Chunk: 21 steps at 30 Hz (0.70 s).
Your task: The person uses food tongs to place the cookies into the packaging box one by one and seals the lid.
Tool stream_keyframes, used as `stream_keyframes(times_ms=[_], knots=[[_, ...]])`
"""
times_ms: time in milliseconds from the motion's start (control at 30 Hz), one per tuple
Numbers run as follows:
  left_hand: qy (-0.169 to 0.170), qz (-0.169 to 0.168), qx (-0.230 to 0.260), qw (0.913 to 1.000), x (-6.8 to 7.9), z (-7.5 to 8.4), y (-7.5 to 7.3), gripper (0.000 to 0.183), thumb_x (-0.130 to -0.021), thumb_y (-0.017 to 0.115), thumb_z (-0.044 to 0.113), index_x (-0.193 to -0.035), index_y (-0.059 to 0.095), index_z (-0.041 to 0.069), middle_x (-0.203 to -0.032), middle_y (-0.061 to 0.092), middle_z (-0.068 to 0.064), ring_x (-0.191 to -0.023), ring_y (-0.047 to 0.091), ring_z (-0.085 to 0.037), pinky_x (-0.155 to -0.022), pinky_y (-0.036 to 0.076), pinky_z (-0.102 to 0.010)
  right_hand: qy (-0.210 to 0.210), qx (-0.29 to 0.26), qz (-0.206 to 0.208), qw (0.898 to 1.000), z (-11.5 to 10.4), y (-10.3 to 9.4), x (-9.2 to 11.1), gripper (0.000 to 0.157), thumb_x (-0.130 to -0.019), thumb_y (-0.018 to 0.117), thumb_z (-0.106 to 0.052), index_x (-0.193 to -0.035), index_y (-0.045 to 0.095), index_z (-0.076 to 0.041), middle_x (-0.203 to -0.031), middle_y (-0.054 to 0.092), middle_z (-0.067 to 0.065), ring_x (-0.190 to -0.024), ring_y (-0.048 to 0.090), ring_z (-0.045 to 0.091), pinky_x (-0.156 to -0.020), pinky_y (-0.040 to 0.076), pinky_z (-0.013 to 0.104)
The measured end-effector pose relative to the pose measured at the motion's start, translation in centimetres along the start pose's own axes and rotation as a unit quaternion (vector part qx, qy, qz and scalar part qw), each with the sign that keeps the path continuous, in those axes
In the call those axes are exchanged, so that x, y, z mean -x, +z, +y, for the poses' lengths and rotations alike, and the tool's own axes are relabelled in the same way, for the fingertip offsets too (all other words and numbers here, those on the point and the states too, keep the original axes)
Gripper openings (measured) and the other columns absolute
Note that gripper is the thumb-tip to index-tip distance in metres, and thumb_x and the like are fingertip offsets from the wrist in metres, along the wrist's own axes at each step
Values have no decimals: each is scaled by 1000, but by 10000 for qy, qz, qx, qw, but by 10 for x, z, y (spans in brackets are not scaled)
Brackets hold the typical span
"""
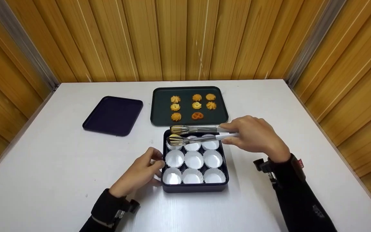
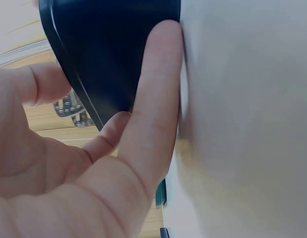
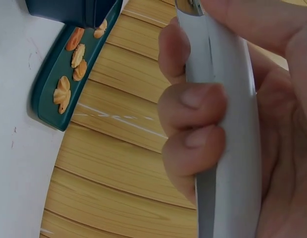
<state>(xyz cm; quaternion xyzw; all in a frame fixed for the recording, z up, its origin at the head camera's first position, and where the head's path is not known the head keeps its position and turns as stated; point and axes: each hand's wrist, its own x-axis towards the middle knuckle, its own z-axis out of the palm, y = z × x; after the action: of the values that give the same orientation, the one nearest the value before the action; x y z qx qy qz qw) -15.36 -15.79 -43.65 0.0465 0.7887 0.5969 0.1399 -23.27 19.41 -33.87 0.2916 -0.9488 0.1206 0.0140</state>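
Observation:
A dark box holds white paper cups in rows. Against its left wall rests my left hand; in the left wrist view extended fingers press on the dark side. My right hand grips metal tongs with white handles, reaching in from the right. The two tong ends are spread apart over the back-left cup, where a yellowish cookie partly shows between them. In the right wrist view my fingers wrap around the tongs' white handle.
Behind the box lies a dark green tray with several cookies and a pretzel-shaped piece. A dark, shallow square tray or lid lies at the left on the white table. Wood-patterned walls border the table.

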Motion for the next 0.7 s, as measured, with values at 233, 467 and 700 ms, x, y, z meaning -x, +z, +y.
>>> stream_keyframes(times_ms=[233,467,700], knots=[[38,3,-71,10000,0,0,0,33,-102,59,19,-129,50,2,-127,59,-18,-87,65,-24,-69,68,-43,1,123,0,9999,-3,7,-4,46,-92,83,-33,-137,74,-24,-119,79,2,-77,59,19,-58,44,32],[40,-3,-138,9999,1,0,-1,33,-102,59,20,-129,51,3,-128,60,-17,-87,67,-24,-68,68,-43,-80,424,179,9989,-7,12,-5,44,-91,84,-38,-134,76,-27,-112,80,2,-93,72,25,-64,55,45],[38,-13,-139,9999,1,0,-1,33,-102,60,20,-129,50,3,-128,60,-18,-87,67,-25,-68,68,-43,-169,539,219,9982,-10,16,-6,45,-91,84,-37,-133,76,-24,-102,79,5,-86,71,26,-59,54,43]])
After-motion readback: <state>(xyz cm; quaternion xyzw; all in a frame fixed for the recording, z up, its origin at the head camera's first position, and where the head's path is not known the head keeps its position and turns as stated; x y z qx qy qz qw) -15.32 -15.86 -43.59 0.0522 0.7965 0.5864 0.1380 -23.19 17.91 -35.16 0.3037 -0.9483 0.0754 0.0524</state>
